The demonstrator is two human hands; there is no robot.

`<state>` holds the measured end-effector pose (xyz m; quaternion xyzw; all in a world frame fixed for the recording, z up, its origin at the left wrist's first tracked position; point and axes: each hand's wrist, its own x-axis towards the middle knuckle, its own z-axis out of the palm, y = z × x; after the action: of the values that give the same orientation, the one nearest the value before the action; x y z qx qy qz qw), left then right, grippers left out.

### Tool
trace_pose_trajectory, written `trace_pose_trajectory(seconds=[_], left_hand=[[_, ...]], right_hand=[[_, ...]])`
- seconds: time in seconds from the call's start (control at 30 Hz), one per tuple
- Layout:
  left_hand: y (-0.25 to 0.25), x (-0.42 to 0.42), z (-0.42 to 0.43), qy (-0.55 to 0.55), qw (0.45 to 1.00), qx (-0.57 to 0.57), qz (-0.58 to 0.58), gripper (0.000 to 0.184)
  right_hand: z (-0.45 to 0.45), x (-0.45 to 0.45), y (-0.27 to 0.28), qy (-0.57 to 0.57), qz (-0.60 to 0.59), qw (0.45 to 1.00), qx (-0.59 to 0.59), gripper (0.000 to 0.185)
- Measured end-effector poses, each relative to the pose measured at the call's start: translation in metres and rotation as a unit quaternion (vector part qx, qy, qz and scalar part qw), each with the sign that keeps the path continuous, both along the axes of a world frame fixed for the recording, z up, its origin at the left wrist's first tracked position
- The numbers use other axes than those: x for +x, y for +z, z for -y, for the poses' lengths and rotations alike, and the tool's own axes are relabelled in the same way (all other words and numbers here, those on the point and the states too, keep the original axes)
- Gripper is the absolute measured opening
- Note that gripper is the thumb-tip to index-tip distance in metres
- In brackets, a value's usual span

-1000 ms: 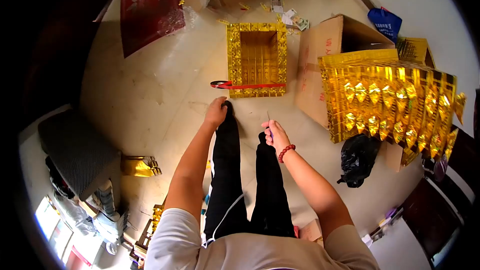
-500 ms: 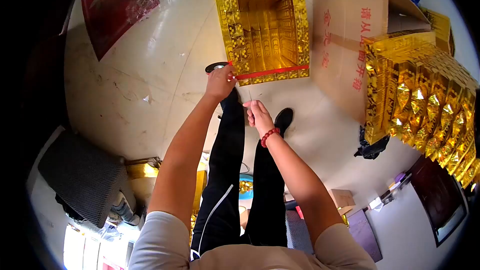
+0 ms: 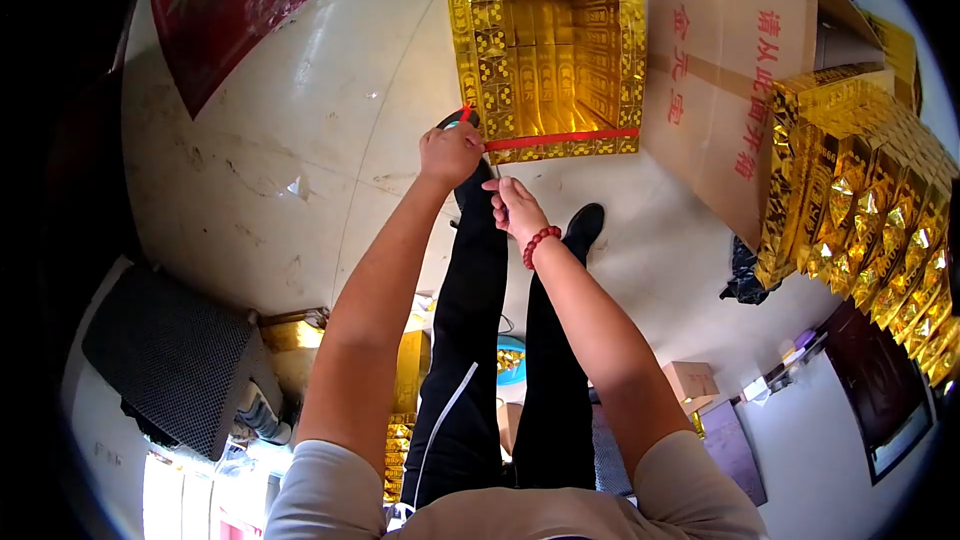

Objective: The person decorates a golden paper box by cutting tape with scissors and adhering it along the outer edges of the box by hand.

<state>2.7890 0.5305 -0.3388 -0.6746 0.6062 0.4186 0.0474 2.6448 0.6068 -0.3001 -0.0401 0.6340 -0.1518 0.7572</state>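
A gold foil box [image 3: 560, 60], its open side facing me, stands on the floor ahead. A red ribbon [image 3: 565, 139] runs along its near edge. My left hand [image 3: 452, 153] is closed at the box's near left corner, pinching the red ribbon's left end. Beyond that hand is a dark rounded thing [image 3: 462, 118], partly hidden, its kind unclear. My right hand [image 3: 517, 212], with a red bead bracelet on the wrist, is just below the corner, closed on a thin pointed tool [image 3: 498, 171] that I cannot name exactly.
A cardboard carton [image 3: 725, 70] with red lettering stands right of the box. Farther right is a stack of gold folded foil [image 3: 870, 190]. A dark red sheet [image 3: 225, 20] lies at upper left. A blue basin [image 3: 512, 368] holds gold pieces behind my legs.
My right hand and its thin tool have come closer to the left hand at the box corner. The left hand still pinches the ribbon. The whole view has shifted slightly.
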Motion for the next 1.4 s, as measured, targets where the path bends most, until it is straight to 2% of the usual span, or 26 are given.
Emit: trace_pose_trajectory(seconds=[0.07,0.27,0.33,0.37,0.47,0.57,0.77,0.93,1.1,1.4], left_hand=[[-0.004,0.003,0.000,0.020,0.999,0.037,-0.018,0.015],[-0.002,0.000,0.001,0.002,1.000,-0.006,0.019,0.017],[0.001,0.003,0.008,0.044,0.996,0.069,-0.018,0.016],[0.001,0.004,0.009,0.044,0.996,0.071,-0.017,0.016],[-0.003,0.008,0.011,-0.007,0.995,0.095,-0.021,0.018],[-0.004,0.007,0.011,-0.059,0.996,0.068,0.018,0.019],[-0.001,0.004,0.014,-0.059,0.995,0.075,0.036,0.021],[0.002,0.003,0.026,-0.050,0.982,0.181,0.026,0.024],[0.004,0.004,0.029,-0.070,0.980,0.181,0.034,0.026],[0.010,-0.002,0.031,-0.090,0.979,0.172,0.067,0.031]], right_hand=[[0.003,0.002,0.000,0.009,0.001,1.000,0.010,0.036],[0.005,0.018,-0.007,-0.020,0.026,0.999,0.041,0.032],[0.005,0.023,-0.011,-0.054,0.019,0.998,0.028,0.032],[0.005,0.024,-0.013,-0.054,0.019,0.998,0.030,0.032],[0.004,0.028,-0.014,-0.067,0.006,0.998,0.010,0.032],[0.002,0.031,-0.014,-0.089,-0.006,0.996,0.001,0.032],[0.005,0.039,-0.019,-0.151,-0.002,0.988,-0.015,0.030],[0.008,0.045,-0.018,-0.266,0.054,0.962,0.026,0.032],[0.008,0.049,-0.018,-0.320,0.074,0.944,0.032,0.029],[0.007,0.043,-0.018,-0.300,0.079,0.950,0.035,0.026]])
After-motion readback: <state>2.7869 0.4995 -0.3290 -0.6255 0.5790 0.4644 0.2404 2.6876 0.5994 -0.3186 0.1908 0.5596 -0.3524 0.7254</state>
